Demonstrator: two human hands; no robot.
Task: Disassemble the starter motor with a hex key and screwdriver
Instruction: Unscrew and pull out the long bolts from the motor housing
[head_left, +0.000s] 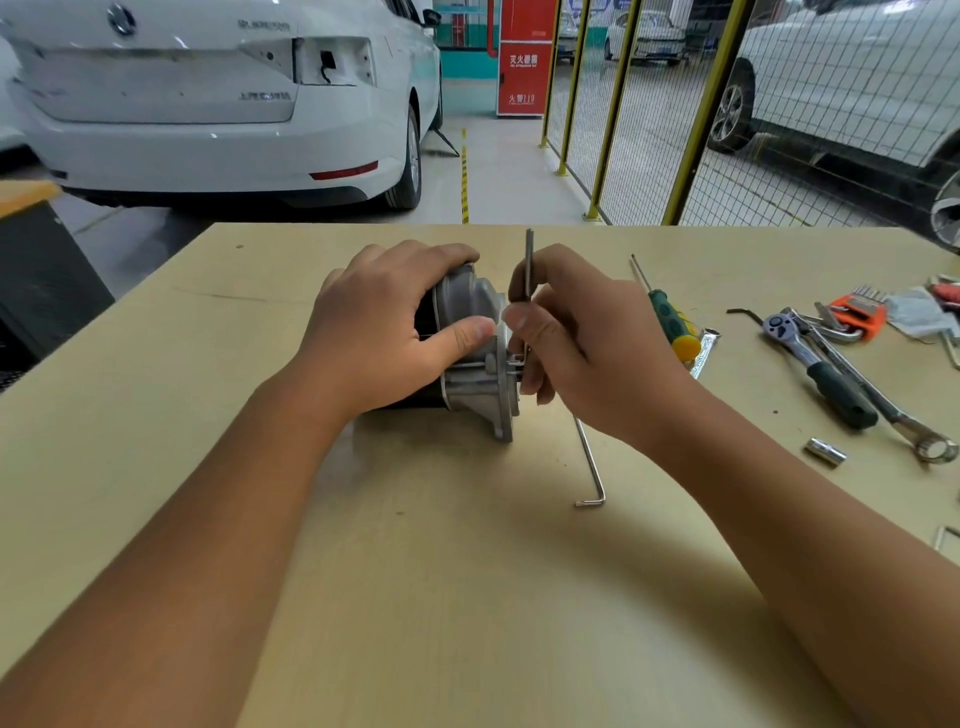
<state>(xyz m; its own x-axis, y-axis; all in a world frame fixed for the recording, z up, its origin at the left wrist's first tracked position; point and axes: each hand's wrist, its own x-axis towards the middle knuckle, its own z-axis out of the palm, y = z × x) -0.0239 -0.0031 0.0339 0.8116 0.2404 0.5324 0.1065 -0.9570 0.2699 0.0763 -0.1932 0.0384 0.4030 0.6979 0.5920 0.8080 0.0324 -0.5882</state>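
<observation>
Workshop bay: white car (208, 98) parked beyond the desk (467, 597), yellow mesh fence (649, 119) off to the right.

Starter motor (475, 358) lying on its side mid-desk, directly under the left hand (384, 332). Left hand wrapped over the housing, fingers across the top and thumb pressed to the near face: clamped on the motor, probably to stop it rolling or twisting against wrench torque.

Right hand (582, 343) just right of the motor's flange, fingers curled and pinching a hex key (529, 270). Long arm standing upright above the fingers; short end apparently seated in a bolt on the flange face, though the fingers hide the tip. Upright long arm gives leverage for cracking the bolt loose. Looks like the through-bolt loosening step, early in the job, with the housing still assembled.

Second hex key (589, 467) flat on the desk below the right wrist, likely a wrong size set aside. Screwdriver (667, 317) with green and yellow handle just right of the right hand, within reach for the next stage. Further right: ratchet (815, 369), spanner (893, 415), loose socket (825, 451), orange hex key holder (857, 314).

Risk: key slipping out of the socket if not fully seated.
</observation>
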